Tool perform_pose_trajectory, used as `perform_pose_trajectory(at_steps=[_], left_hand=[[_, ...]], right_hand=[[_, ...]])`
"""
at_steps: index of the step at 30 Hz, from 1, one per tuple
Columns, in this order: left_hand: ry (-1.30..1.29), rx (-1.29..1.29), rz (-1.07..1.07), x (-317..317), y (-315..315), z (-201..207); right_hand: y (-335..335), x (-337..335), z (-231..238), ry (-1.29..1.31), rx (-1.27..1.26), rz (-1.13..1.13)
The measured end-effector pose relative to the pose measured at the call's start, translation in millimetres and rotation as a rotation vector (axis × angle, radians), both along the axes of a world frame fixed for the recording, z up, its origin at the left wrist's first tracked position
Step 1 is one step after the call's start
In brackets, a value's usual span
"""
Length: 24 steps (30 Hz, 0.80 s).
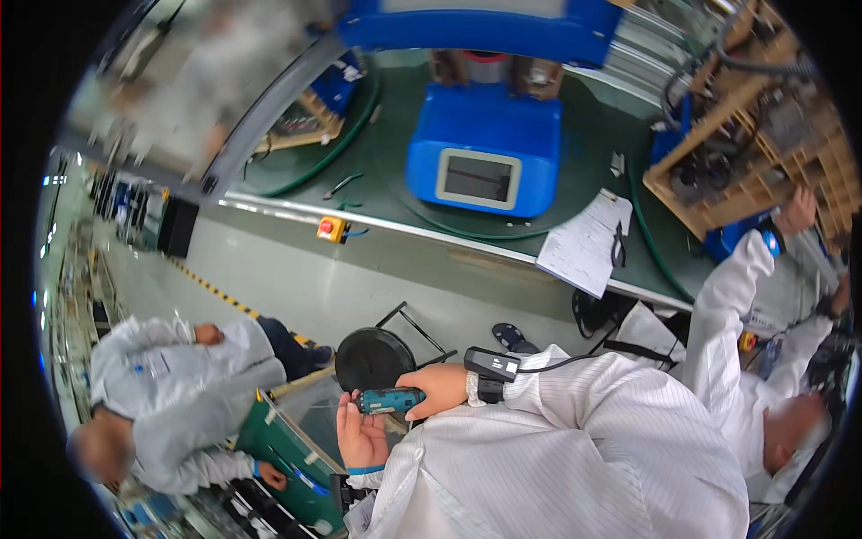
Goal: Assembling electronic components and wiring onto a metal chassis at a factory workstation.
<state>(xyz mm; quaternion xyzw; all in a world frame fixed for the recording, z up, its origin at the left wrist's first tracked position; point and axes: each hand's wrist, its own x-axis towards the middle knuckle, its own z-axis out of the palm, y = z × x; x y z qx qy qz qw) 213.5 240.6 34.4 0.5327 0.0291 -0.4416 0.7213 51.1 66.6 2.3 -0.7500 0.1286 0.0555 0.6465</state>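
Observation:
My right hand (431,390) is closed round one end of a teal and black handheld tool (382,401), shaped like a small electric screwdriver. The tool lies roughly level and points left. At its far end is my left hand (362,438), palm turned up and fingers stretched out beside the tool's tip. Whether those fingers touch the tool I cannot tell. A small black device (491,364) with a cable is strapped at my right wrist, and a blue band (365,470) circles my left one.
A black round stool (373,360) stands just beyond my hands. Behind it runs a green workbench (377,193) with a blue machine (489,148) and papers (588,242). One person (180,395) in white is at the left. Another person's arm (732,278) reaches toward a wooden rack (754,171).

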Motion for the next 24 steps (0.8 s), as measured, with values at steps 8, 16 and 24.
perform_pose_trajectory(at_steps=[8,16,24], left_hand=[[-0.003,0.012,-0.115,21.2,-42.5,-11.7],[0.005,-0.006,0.236,248.5,99.4,-131.5],[0.074,0.043,0.500,95.4,155.0,-101.3]], right_hand=[[-16.0,-28.0,-1.1,-0.124,-0.025,-0.201],[-29.0,-49.6,-9.2,0.124,-0.199,-0.323],[-47.6,-96.5,-43.6,0.454,-0.195,-0.405]])
